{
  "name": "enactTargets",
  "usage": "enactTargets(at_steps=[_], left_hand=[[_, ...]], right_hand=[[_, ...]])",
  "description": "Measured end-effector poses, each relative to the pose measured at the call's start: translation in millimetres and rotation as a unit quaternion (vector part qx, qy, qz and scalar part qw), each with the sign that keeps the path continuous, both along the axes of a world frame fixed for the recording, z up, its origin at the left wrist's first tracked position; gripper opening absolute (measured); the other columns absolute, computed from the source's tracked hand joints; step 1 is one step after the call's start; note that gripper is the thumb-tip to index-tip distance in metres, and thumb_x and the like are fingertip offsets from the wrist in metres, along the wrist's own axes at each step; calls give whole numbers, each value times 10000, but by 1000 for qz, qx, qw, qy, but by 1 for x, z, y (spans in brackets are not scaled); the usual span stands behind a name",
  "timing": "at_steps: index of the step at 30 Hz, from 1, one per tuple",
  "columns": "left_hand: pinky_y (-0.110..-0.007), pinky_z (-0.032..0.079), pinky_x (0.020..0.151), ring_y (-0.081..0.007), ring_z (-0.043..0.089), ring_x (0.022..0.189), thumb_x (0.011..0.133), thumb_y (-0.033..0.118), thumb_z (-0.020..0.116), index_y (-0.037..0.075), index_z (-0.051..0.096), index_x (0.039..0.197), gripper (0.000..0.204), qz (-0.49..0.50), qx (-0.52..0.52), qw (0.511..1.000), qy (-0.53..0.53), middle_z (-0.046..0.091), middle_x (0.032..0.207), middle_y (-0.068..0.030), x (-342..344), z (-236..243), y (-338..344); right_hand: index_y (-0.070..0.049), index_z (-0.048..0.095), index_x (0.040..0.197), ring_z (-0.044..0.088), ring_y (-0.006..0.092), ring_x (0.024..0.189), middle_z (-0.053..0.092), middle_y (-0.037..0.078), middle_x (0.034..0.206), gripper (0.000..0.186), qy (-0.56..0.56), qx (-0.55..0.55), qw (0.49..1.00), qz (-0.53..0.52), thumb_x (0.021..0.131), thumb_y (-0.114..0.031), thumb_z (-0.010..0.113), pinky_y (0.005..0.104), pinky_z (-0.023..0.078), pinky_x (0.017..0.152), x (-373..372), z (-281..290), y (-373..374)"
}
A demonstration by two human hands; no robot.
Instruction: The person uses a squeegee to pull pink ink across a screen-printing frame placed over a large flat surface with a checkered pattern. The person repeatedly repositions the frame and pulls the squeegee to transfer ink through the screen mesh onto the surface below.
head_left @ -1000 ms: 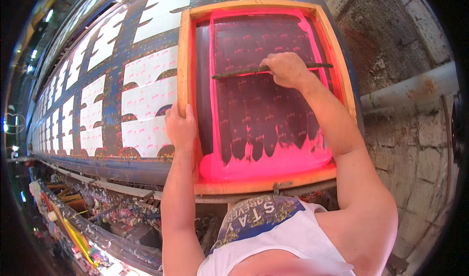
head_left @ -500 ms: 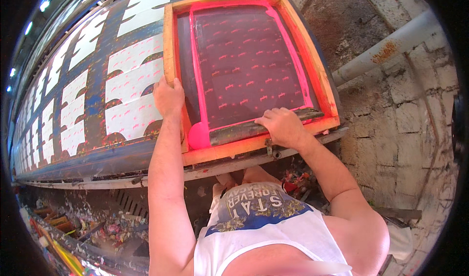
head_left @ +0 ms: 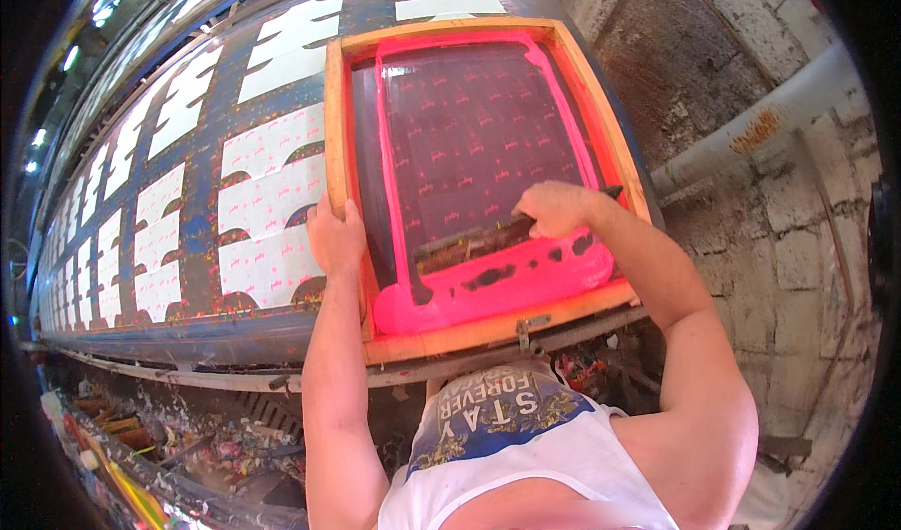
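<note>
Speckled table [head_left: 199, 239], wood-framed dark screen [head_left: 479, 140], pink ink [head_left: 469, 303]

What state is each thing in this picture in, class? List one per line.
Left hand: closed on the frame's left edge
Right hand: gripping the squeegee
Squeegee: slanting across the screen
Wooden frame: resting on the table, pink-stained inside
Pink ink: wet-looking, pooled at the near end
Nearest white pieces: printed with pink marks
Pipe: rust-stained
</note>
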State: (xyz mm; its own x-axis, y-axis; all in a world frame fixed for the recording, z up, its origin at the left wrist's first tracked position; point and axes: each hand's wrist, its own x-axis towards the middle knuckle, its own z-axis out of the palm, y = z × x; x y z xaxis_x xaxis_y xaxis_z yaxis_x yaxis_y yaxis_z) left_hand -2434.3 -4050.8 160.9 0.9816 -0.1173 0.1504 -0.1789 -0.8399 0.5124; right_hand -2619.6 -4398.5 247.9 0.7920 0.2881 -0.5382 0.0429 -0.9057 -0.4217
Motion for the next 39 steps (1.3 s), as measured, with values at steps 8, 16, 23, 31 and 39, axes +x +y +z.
enactTargets(at_steps=[8, 16, 23, 31, 39], left_hand=[[-529, 569, 1016, -416, 698, 1200, 1035, 276, 774, 14, 693, 1474, 517, 5, -5, 1000, -2, 723, 1237, -209, -2, 0, -2], [-514, 586, 962, -418, 713, 1125, 1022, 225, 806, 3, 710, 1439, 482, 3, -17, 999, -36, 727, 1190, -204, -2, -11, 1], [-516, 591, 951, -433, 724, 1104, 1013, 225, 815, -3, 716, 1417, 474, -6, -25, 998, -55, 736, 1180, -216, 0, -14, 2], [-543, 580, 994, -435, 715, 1158, 1038, 320, 767, 34, 723, 1430, 486, -10, -1, 999, -51, 743, 1213, -214, 2, -10, 4], [-556, 584, 1002, -446, 717, 1166, 1032, 334, 745, 34, 737, 1379, 459, -10, -2, 999, -48, 745, 1205, -235, 3, -12, 5]], right_hand=[[-93, 840, 1167, 762, 468, 1139, 810, 246, 1157, 363, -169, -77, 981, -55, 842, -87, 678, 595, 609, 982, 193, -28, -123], [-168, 809, 1306, 751, 408, 1235, 810, 183, 1253, 413, -279, -157, 938, -131, 942, -88, 632, 583, 605, 1046, 304, -65, -168], [-151, 800, 1306, 774, 413, 1179, 822, 177, 1213, 397, -281, -165, 937, -127, 939, -114, 653, 571, 620, 1019, 291, -68, -153], [-160, 819, 1288, 766, 406, 1116, 805, 177, 1145, 438, -307, -130, 939, -81, 896, -51, 658, 554, 617, 956, 165, -56, -79], [-127, 823, 1215, 761, 367, 1057, 769, 124, 1048, 374, -322, -99, 938, -78, 870, -41, 706, 514, 623, 931, -7, -42, 28]])
